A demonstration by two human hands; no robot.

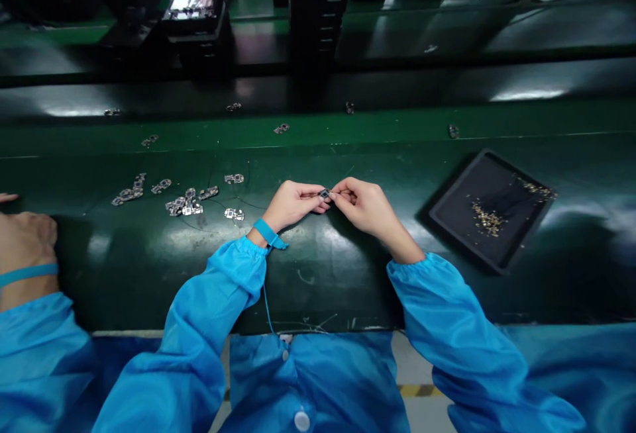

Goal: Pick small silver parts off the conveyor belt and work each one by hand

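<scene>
My left hand (294, 202) and my right hand (362, 205) meet at the middle of the green bench (318, 274). Both pinch one small dark metal part (324, 193) between fingertips, just above the bench surface. My left wrist wears a blue strap (269, 233) with a thin cord running down toward my coat. Both arms are in bright blue sleeves. Several small metal parts (186, 204) lie scattered on the bench to the left of my left hand.
A black tray (447, 218) with several tiny gold-coloured pieces (485, 220) lies at the right. Another person's hand with a blue wrist strap (24, 241) rests at the far left. A few loose parts (281, 128) lie on the conveyor strip behind; dark fixtures stand farther back.
</scene>
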